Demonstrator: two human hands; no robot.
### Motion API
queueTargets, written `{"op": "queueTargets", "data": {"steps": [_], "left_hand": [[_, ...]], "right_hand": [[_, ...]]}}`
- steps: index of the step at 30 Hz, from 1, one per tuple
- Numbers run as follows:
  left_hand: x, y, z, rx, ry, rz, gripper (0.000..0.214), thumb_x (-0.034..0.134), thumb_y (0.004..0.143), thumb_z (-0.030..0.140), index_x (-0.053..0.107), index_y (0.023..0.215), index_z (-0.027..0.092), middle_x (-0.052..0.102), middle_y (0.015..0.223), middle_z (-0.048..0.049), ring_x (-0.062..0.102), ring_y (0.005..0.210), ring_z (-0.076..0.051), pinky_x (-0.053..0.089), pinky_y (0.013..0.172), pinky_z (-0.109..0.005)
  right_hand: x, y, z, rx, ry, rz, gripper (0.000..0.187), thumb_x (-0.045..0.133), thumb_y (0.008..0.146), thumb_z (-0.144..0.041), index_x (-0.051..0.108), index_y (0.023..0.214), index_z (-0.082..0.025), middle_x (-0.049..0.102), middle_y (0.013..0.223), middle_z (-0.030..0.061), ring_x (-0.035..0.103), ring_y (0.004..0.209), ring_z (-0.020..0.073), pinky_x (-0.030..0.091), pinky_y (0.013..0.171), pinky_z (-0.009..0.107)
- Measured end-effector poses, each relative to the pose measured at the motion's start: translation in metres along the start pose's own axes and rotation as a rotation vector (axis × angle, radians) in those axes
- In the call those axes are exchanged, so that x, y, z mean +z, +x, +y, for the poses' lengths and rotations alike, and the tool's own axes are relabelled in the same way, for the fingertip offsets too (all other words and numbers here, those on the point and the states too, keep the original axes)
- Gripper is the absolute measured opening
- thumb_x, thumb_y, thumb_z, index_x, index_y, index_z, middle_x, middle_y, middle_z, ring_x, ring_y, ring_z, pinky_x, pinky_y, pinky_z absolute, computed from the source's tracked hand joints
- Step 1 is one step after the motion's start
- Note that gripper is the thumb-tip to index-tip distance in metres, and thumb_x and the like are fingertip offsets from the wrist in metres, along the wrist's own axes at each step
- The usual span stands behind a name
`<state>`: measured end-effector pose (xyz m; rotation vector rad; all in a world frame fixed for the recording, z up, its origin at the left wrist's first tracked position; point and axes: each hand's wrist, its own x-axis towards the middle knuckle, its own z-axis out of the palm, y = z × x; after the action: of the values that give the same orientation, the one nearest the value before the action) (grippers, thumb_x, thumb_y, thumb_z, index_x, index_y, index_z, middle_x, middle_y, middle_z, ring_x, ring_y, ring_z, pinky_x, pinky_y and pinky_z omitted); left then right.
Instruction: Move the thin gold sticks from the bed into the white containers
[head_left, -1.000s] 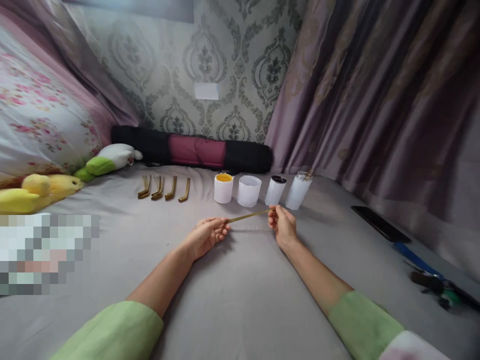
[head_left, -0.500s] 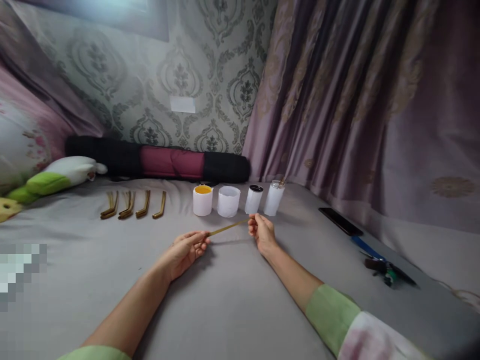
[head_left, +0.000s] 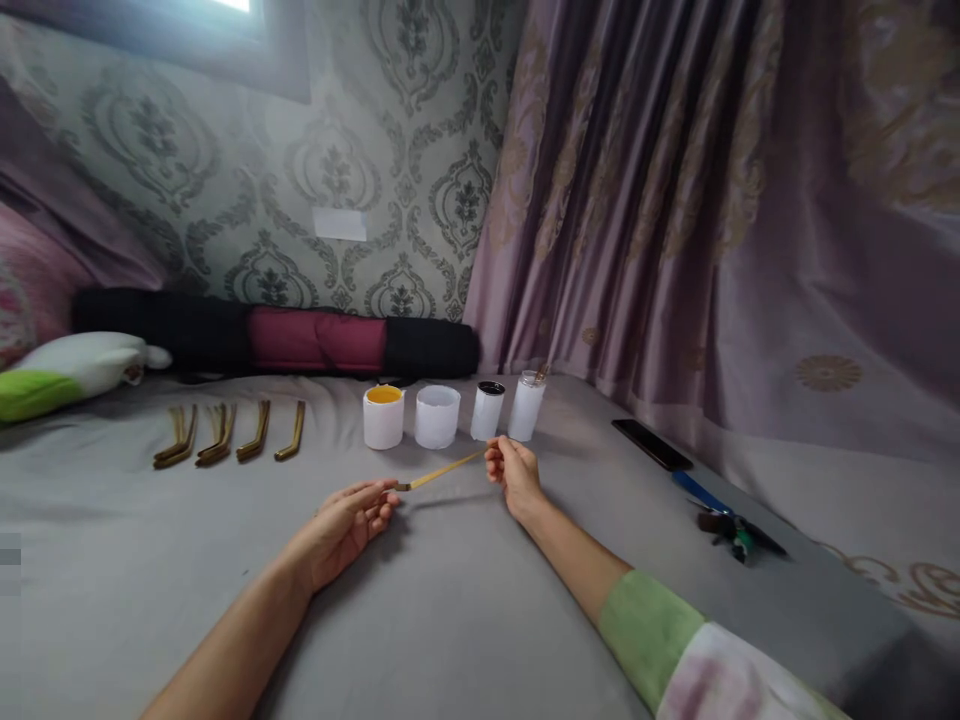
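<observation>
A thin yellow-brown strip (head_left: 444, 471) is stretched between my two hands, just above the grey sheet. My left hand (head_left: 351, 528) pinches its left end, where a short dark brown part shows near the fingertips. The tapering right end is pinched by my right hand (head_left: 516, 474), whose fingers are curled. Behind the hands stands a row of white containers: a tub with yellow contents (head_left: 383, 422), a translucent white tub (head_left: 437, 420), a narrow cup with a dark inside (head_left: 487, 412) and a taller one (head_left: 527, 410) holding thin brown pieces.
Several bundles of bent brown strips (head_left: 214, 440) lie in a row at the left. On the right are a black phone (head_left: 651, 444) and a blue-strapped bunch of small items (head_left: 724, 518). A black and maroon roll (head_left: 315, 340) lies along the wall, near a white and green plush toy (head_left: 67, 368).
The view has turned slightly right, so everything sits further left. Both hands keep their pinch on the strip. More of its left end shows, with the dark part now visible.
</observation>
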<state>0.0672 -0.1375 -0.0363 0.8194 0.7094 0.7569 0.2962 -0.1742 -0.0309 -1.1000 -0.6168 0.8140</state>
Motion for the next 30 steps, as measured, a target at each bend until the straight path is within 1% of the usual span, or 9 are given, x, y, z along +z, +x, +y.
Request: {"op": "queueTargets", "data": {"steps": [4, 8, 13, 18, 24, 30], "left_hand": [[-0.002, 0.001, 0.002, -0.030, -0.028, 0.021, 0.023, 0.058, 0.070, 0.012, 0.056, 0.093, 0.008, 0.060, 0.076, -0.0083, 0.056, 0.061, -0.008, 0.049, 0.055, -0.017], [-0.004, 0.002, 0.004, -0.048, -0.085, 0.036, 0.022, 0.057, 0.070, 0.010, 0.056, 0.092, 0.008, 0.059, 0.075, -0.0073, 0.055, 0.058, -0.008, 0.048, 0.052, -0.016], [-0.006, 0.001, 0.007, -0.060, -0.183, 0.043, 0.018, 0.054, 0.071, 0.006, 0.057, 0.088, 0.007, 0.057, 0.073, -0.0057, 0.053, 0.054, -0.006, 0.047, 0.046, -0.016], [-0.007, 0.000, 0.009, -0.083, -0.259, 0.062, 0.017, 0.049, 0.072, 0.003, 0.056, 0.088, 0.006, 0.056, 0.072, -0.0051, 0.052, 0.052, -0.006, 0.047, 0.044, -0.016], [-0.008, 0.001, 0.009, -0.067, -0.254, 0.037, 0.017, 0.050, 0.072, 0.003, 0.055, 0.088, 0.005, 0.054, 0.072, -0.0053, 0.051, 0.052, -0.006, 0.046, 0.044, -0.017], [-0.008, 0.000, 0.010, -0.070, -0.262, 0.032, 0.015, 0.049, 0.073, 0.003, 0.054, 0.087, 0.006, 0.054, 0.072, -0.0051, 0.050, 0.052, -0.006, 0.045, 0.043, -0.017]], "right_hand": [[-0.011, 0.003, -0.008, 0.001, -0.023, 0.027, 0.019, 0.053, 0.067, -0.033, 0.054, 0.070, -0.014, 0.053, 0.050, -0.0029, 0.044, 0.037, 0.0052, 0.031, 0.031, 0.016], [-0.025, 0.007, -0.022, -0.016, -0.053, 0.060, 0.018, 0.054, 0.066, -0.032, 0.055, 0.070, -0.015, 0.054, 0.050, -0.0028, 0.044, 0.036, 0.0050, 0.031, 0.031, 0.016], [-0.043, 0.015, -0.049, -0.051, -0.072, 0.088, 0.016, 0.055, 0.067, -0.031, 0.054, 0.067, -0.014, 0.053, 0.049, -0.0025, 0.044, 0.036, 0.0049, 0.030, 0.031, 0.015], [-0.061, 0.023, -0.080, -0.111, -0.104, 0.153, 0.014, 0.055, 0.068, -0.029, 0.055, 0.067, -0.015, 0.053, 0.048, -0.0025, 0.044, 0.035, 0.0054, 0.031, 0.031, 0.016], [-0.077, 0.031, -0.108, -0.184, -0.170, 0.218, 0.013, 0.052, 0.072, -0.026, 0.055, 0.066, -0.015, 0.053, 0.048, -0.0027, 0.044, 0.034, 0.0049, 0.030, 0.030, 0.016], [-0.087, 0.044, -0.137, -0.224, -0.256, 0.289, 0.014, 0.049, 0.075, -0.021, 0.054, 0.065, -0.014, 0.052, 0.047, -0.0025, 0.043, 0.032, 0.0045, 0.031, 0.029, 0.015]]}}
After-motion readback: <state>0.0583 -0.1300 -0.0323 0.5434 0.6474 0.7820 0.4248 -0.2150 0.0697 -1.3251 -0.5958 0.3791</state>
